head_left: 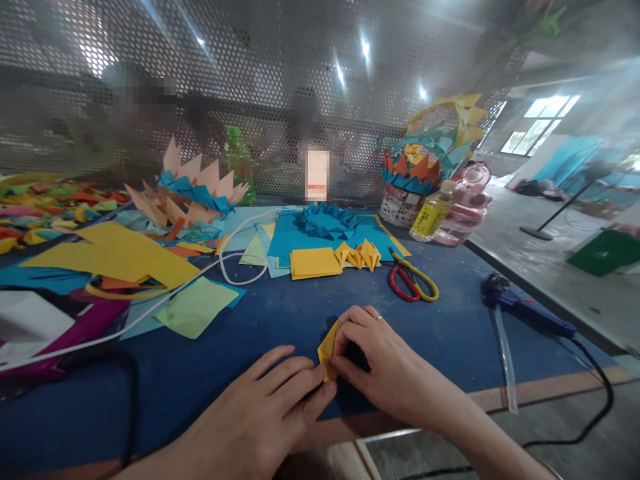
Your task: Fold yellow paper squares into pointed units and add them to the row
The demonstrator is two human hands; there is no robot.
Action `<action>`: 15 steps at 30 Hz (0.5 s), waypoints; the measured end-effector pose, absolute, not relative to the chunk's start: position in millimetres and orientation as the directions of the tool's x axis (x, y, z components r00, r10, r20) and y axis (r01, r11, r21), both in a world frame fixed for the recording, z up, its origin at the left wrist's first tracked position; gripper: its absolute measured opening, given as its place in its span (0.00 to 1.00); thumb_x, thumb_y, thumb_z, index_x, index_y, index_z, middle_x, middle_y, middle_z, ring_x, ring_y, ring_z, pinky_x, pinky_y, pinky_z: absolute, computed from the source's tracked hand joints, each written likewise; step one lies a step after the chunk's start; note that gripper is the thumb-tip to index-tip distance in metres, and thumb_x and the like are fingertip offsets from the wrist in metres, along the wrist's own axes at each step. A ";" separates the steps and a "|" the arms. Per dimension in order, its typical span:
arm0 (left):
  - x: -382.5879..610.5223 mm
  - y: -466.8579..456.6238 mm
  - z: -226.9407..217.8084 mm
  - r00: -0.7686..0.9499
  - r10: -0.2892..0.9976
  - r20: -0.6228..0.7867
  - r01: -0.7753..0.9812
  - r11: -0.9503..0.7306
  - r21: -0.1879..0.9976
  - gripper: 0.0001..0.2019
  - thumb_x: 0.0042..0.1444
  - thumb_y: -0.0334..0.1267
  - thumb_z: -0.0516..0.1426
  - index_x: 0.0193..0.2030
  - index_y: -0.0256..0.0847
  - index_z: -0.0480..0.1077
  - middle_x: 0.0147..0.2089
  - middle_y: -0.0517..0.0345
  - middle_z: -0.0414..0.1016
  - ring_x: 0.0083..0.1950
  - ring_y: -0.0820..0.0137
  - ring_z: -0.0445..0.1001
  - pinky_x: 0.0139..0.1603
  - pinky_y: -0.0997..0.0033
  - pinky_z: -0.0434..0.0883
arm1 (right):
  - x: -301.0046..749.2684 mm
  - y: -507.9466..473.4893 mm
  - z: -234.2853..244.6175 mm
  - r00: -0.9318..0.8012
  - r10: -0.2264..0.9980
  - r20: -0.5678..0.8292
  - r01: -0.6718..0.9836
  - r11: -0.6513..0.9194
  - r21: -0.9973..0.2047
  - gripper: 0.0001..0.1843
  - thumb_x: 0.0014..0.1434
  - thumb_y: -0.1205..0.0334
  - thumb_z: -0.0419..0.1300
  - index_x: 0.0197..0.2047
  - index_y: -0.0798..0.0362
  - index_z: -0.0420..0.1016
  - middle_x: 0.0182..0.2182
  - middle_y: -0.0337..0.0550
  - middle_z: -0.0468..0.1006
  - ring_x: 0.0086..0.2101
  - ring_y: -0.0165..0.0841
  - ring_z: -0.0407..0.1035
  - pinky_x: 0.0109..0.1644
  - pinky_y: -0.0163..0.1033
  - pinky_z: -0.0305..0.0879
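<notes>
Near the table's front edge, a small folded piece of yellow paper (327, 345) is between my two hands. My right hand (373, 357) pinches its right side with thumb and fingers, a ring on one finger. From the left, my left hand (285, 393) grips the paper's lower end between thumb and index finger; its other fingers stretch over the tabletop. Ahead lie a stack of yellow paper (316, 264) and a short row of folded yellow pieces (358, 255). Behind them a blue folded-paper ring (327, 221) rests on blue sheets (283, 241).
Scissors (413, 280) and a glue gun (530, 308) lie to the right. Bottles (433, 212) stand near a paper crown (411, 175). At left are loose sheets (197, 307), a white cord (165, 298) and a pink-and-blue paper piece (193, 183). A perforated screen (275, 60) rises behind.
</notes>
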State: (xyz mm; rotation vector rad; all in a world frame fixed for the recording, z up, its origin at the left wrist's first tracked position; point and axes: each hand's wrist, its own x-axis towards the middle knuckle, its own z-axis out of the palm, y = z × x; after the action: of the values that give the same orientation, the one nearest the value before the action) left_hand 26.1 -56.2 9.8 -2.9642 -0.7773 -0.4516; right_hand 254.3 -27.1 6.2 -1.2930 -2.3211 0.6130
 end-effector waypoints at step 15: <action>25.4 -54.5 1.6 0.846 0.413 0.336 0.453 -0.890 -0.047 0.33 0.47 0.23 0.49 0.63 0.38 0.65 0.64 0.56 0.72 0.65 0.63 0.66 0.71 0.63 0.55 | 250.5 -27.0 -10.9 -0.358 0.887 0.293 0.662 0.462 -0.590 0.11 0.62 0.77 0.56 0.39 0.51 0.64 0.40 0.43 0.71 0.43 0.39 0.64 0.50 0.48 0.60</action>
State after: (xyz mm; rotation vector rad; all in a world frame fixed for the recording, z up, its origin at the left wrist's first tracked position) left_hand 25.4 -54.5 1.6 -2.8983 -0.6833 -0.4854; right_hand 250.5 -27.0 -10.9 -1.2838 -2.1320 0.5037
